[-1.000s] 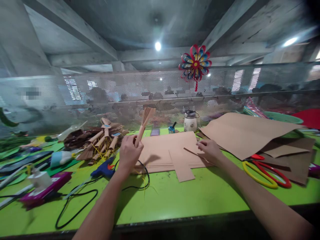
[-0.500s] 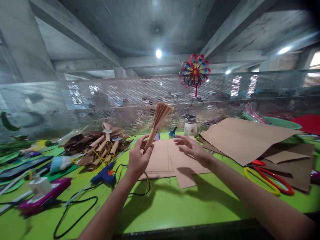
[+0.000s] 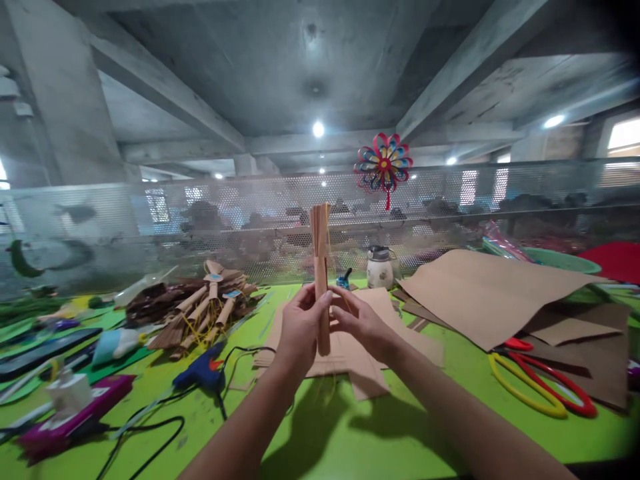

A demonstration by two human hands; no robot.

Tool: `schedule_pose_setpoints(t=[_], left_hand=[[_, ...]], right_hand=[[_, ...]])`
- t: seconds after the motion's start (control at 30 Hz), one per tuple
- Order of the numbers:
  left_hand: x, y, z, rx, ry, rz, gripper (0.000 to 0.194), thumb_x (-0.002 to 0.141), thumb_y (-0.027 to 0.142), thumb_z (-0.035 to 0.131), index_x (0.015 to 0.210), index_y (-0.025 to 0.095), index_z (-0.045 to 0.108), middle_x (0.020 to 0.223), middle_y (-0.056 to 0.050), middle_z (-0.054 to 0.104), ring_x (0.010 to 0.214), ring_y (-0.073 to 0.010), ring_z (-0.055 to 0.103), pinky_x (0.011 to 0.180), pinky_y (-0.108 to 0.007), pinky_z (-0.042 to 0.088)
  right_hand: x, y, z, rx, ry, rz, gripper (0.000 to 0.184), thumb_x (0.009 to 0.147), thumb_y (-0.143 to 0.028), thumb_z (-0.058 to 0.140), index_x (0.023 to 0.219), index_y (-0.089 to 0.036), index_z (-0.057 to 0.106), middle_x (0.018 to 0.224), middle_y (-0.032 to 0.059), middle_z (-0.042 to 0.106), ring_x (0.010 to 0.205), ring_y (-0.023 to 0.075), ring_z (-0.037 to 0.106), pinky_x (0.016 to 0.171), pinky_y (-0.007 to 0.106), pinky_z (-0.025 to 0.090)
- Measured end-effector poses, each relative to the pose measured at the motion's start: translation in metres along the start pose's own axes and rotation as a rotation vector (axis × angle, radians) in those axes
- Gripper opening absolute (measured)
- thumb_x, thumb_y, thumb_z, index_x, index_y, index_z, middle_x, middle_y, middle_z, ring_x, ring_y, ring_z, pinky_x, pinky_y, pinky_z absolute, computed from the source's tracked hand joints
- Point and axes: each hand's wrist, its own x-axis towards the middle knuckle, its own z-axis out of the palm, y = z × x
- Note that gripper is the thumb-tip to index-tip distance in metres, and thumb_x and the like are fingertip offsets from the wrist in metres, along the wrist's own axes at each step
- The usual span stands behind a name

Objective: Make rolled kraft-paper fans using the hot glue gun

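— Held upright at center?
— Paper bundle (image 3: 321,270), raised above the green worktop (image 3: 390,453), fringe up, rolled handle down, yellow thread (image 3: 328,223) along one edge.
— Gripped by?
— Left hand (image 3: 300,328), closed around the handle, thumb across the front.
— And the right hand (image 3: 370,327)?
— Close against the handle's other side, fingers half curled; whether pinching anything, impossible to tell.
— Below and behind?
— Brown sheets (image 3: 385,307), with a cut piece (image 3: 367,378) jutting toward the near edge; farther back, a pale jar (image 3: 381,272).
— Off to the left?
— Blue glue gun (image 3: 200,372), purple power strip (image 3: 100,403), heap of similar bundles (image 3: 200,309).
— To the right?
— Red and yellow scissor handles (image 3: 530,387) beside a large sheet (image 3: 465,293).
— Up high?
— Colorful paper flower (image 3: 384,164), before a mesh screen (image 3: 250,250).
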Motion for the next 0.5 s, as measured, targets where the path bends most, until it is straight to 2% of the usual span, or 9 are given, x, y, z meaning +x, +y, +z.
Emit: schedule_pose_setpoints(t=[0.1,0.27,0.37,0.5], left_hand=[[0.008,-0.01,0.004,-0.059,0.077,-0.003,0.035,0.063,0.029,0.081,0.091,0.015,0.064,0.084,-0.001,0.065,0.069,-0.0117,0.06,0.064,-0.024,0.049],[0.017,-0.019,-0.002,-0.003,0.178,0.059,0.037,0.061,0.028,0.081,0.091,0.015,0.063,0.078,0.0,0.063,0.071,-0.0109,0.057,0.067,-0.023,0.045],[0.019,-0.023,-0.008,0.044,0.202,0.079,0.034,0.063,0.03,0.08,0.089,0.015,0.064,0.08,0.0,0.063,0.074,-0.0116,0.057,0.068,-0.023,0.044],[0.02,-0.027,-0.012,0.081,0.228,0.069,0.035,0.062,0.034,0.079,0.088,0.015,0.064,0.08,-0.001,0.063,0.072,-0.0123,0.056,0.068,-0.024,0.043]], right_hand=[[-0.008,0.008,0.003,0.013,-0.005,0.069,0.053,0.087,-0.04,0.062,0.134,-0.022,0.045,0.104,0.0084,0.063,0.086,0.018,0.063,0.076,0.036,0.051],[-0.013,0.015,0.017,-0.027,0.027,0.146,0.056,0.082,-0.044,0.067,0.129,-0.02,0.047,0.084,0.0011,0.058,0.066,0.0118,0.057,0.062,0.028,0.05],[-0.014,0.02,0.023,-0.097,0.041,0.189,0.043,0.079,-0.045,0.069,0.109,-0.017,0.056,0.076,-0.0021,0.053,0.053,0.0067,0.046,0.047,0.022,0.04],[-0.016,0.028,0.026,-0.11,0.067,0.248,0.037,0.078,-0.05,0.067,0.087,-0.017,0.052,0.067,-0.0053,0.049,0.045,0.0041,0.037,0.041,0.02,0.029]])
